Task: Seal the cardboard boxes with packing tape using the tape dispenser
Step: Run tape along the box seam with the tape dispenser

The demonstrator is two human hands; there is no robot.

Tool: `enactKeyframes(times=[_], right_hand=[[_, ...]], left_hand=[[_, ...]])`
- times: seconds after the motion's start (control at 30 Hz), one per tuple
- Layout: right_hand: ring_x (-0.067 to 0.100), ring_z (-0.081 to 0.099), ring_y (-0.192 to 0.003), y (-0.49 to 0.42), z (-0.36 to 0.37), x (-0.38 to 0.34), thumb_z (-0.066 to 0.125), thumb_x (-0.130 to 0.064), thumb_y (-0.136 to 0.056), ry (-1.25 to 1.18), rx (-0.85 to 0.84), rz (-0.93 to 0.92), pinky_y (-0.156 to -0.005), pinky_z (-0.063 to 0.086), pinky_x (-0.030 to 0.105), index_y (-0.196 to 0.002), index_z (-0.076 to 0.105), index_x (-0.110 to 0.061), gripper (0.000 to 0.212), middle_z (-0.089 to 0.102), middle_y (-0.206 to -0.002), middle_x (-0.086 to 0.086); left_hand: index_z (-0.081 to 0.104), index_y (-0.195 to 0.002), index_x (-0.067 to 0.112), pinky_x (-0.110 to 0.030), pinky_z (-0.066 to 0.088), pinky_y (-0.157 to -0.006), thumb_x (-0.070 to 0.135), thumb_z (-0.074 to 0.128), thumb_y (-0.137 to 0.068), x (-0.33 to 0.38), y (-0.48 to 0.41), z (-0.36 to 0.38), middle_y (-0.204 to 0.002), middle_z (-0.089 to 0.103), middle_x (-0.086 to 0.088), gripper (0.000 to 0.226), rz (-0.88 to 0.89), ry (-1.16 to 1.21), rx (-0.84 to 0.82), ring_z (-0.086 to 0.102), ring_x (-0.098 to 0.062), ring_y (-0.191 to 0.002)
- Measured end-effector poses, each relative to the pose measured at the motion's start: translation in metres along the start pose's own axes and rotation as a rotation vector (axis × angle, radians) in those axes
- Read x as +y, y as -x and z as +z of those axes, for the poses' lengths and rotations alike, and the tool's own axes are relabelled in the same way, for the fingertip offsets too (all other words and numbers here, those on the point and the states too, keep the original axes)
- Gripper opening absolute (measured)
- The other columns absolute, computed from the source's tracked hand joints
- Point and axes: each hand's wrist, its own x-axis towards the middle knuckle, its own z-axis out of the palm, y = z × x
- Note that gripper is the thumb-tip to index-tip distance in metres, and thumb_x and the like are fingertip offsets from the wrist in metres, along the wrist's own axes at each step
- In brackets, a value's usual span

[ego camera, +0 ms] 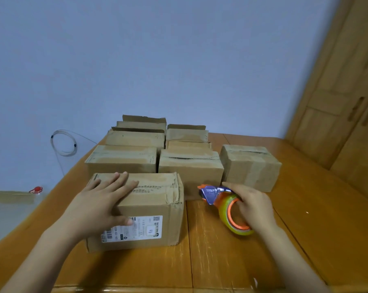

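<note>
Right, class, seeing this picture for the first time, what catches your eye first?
The bright orange and purple dispenser stands out, gripped by the right hand, right of the near box. The left hand lies flat on that box's top, and more boxes cluster behind it on the table.

A plain pale-blue wall point(157, 60) backs a wooden table point(305, 218), with wooden cabinet doors point(348, 102) at right, a wire coil point(63, 142) hanging at left above pale floor point(7, 218).

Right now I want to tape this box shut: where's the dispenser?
Head view, right of centre: the dispenser is held in the right hand, just right of the front box.
</note>
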Motion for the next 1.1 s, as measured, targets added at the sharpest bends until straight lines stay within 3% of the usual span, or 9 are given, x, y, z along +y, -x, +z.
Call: enactKeyframes(times=[0.1, 0.2, 0.3, 0.4, 0.47, 0.57, 0.7, 0.9, 1.1], right_hand=[[0.027, 0.07, -0.092, -0.009, -0.022, 0.002, 0.078, 0.015, -0.058, 0.007, 0.222, -0.088, -0.071, 0.055, 0.035, -0.111, 0.071, -0.012, 0.06, 0.073, -0.102, 0.005], [0.028, 0.07, -0.09, -0.021, -0.04, 0.0, 0.079, 0.016, -0.057, -0.033, 0.335, -0.122, -0.073, 0.051, 0.032, -0.109, 0.071, -0.008, 0.058, 0.073, -0.099, 0.008], [0.025, 0.068, -0.092, -0.034, -0.053, -0.004, 0.068, 0.013, -0.063, -0.084, 0.377, -0.143, -0.075, 0.047, 0.021, -0.108, 0.071, -0.013, 0.053, 0.073, -0.1, 0.003], [0.019, 0.066, -0.095, -0.043, -0.064, -0.01, 0.052, 0.004, -0.062, -0.18, 0.384, -0.147, -0.08, 0.049, 0.023, -0.106, 0.072, -0.019, 0.054, 0.072, -0.102, -0.003], [0.017, 0.065, -0.097, -0.046, -0.069, -0.014, 0.052, 0.007, -0.061, -0.227, 0.374, -0.155, -0.082, 0.052, 0.026, -0.106, 0.072, -0.02, 0.056, 0.072, -0.104, -0.004], [0.013, 0.064, -0.099, -0.048, -0.077, -0.021, 0.05, 0.004, -0.061, -0.258, 0.355, -0.168, -0.083, 0.05, 0.023, -0.106, 0.073, -0.02, 0.056, 0.071, -0.105, -0.006], [0.018, 0.066, -0.096, -0.049, -0.083, -0.029, 0.049, 0.0, -0.063, -0.243, 0.351, -0.22, -0.08, 0.055, 0.033, -0.105, 0.073, -0.017, 0.051, 0.072, -0.103, -0.003], [0.018, 0.066, -0.096, -0.05, -0.08, -0.035, 0.051, 0.009, -0.061, -0.316, 0.342, -0.187, -0.078, 0.057, 0.042, -0.104, 0.073, -0.02, 0.057, 0.072, -0.102, -0.006], [0.017, 0.066, -0.095, -0.051, -0.08, -0.04, 0.057, 0.02, -0.062, -0.35, 0.337, -0.136, -0.078, 0.056, 0.04, -0.102, 0.074, -0.021, 0.06, 0.072, -0.1, -0.008]], left_hand=[[-0.02, -0.139, 0.046, -0.033, -0.013, -0.112, 0.098, -0.021, -0.035, 0.01, -0.003, -0.004, -0.153, -0.02, 0.011, 0.117, 0.027, -0.005, -0.033, -0.016, -0.011, -0.144], [-0.03, -0.135, 0.045, -0.034, -0.014, -0.112, 0.095, -0.022, -0.036, 0.033, -0.009, -0.006, -0.151, -0.026, 0.012, 0.111, 0.088, -0.045, -0.054, -0.023, -0.01, -0.14], [-0.025, -0.14, 0.042, -0.035, -0.017, -0.109, 0.094, 0.005, -0.055, 0.065, -0.017, -0.006, -0.15, -0.024, 0.011, 0.104, 0.145, -0.024, -0.014, -0.019, -0.011, -0.144], [-0.004, -0.15, 0.043, -0.03, -0.013, -0.11, 0.082, 0.029, -0.068, 0.096, -0.021, -0.012, -0.155, -0.013, 0.015, 0.096, 0.163, 0.072, 0.027, -0.011, -0.005, -0.145], [0.013, -0.149, 0.046, -0.03, -0.006, -0.115, 0.085, 0.03, -0.067, 0.106, -0.021, -0.019, -0.156, 0.001, 0.023, 0.093, 0.146, 0.244, 0.125, -0.001, 0.003, -0.143], [0.026, -0.145, 0.046, -0.025, 0.016, -0.115, 0.089, 0.031, -0.065, 0.111, -0.021, -0.034, -0.144, 0.016, 0.033, 0.091, 0.111, 0.484, 0.413, 0.013, 0.014, -0.13], [0.053, -0.129, 0.029, -0.022, 0.032, -0.095, 0.064, 0.052, -0.078, 0.113, -0.031, -0.049, -0.13, 0.053, 0.016, 0.062, 0.18, 0.479, 0.811, 0.041, 0.0, -0.12], [0.061, -0.1, 0.021, -0.033, 0.05, -0.07, 0.04, 0.057, -0.084, 0.109, -0.045, -0.048, -0.102, 0.062, 0.003, 0.025, 0.299, 0.396, 0.976, 0.053, -0.013, -0.095], [0.052, -0.099, 0.026, -0.034, 0.045, -0.073, 0.036, 0.061, -0.084, 0.107, -0.051, -0.046, -0.099, 0.065, 0.004, 0.02, 0.377, 0.354, 1.023, 0.057, -0.016, -0.093]])
